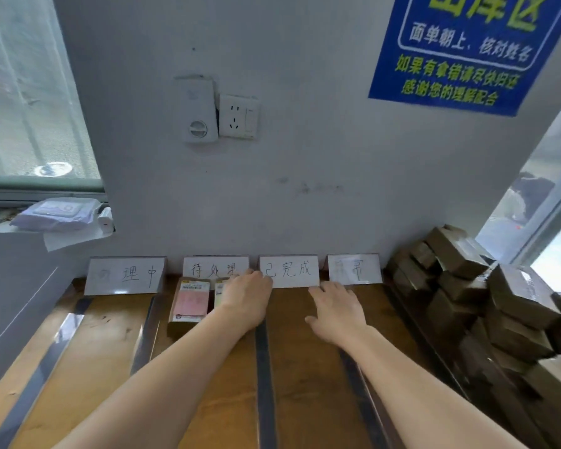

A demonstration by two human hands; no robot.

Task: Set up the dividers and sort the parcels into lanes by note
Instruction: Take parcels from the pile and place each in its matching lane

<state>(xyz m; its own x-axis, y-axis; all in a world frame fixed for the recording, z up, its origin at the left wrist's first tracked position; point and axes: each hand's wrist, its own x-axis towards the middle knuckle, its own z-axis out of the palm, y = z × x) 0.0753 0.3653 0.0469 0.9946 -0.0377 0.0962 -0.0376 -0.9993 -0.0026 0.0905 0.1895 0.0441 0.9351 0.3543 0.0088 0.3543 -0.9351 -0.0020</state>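
A grey wall with a socket and a blue notice backs our wooden tabletop [94,345], with windows at either side. Clear divider strips [265,367] already run front to back across it, making four lanes, and four handwritten lane cards [289,271] stand against the wall, one at the head of each. So the set-up looks done, as far as we can judge. Sorting has barely begun: one parcel with a pink note [190,304] lies in the second lane, and a second parcel [220,293] sits just beside it, mostly under our left hand [248,296], which rests flat on it with fingers spread, gripping nothing we can make out. Our right hand [336,307] lies open and empty on the third lane, below its card. The pile of brown parcels [460,286] at the right remains to be sorted.
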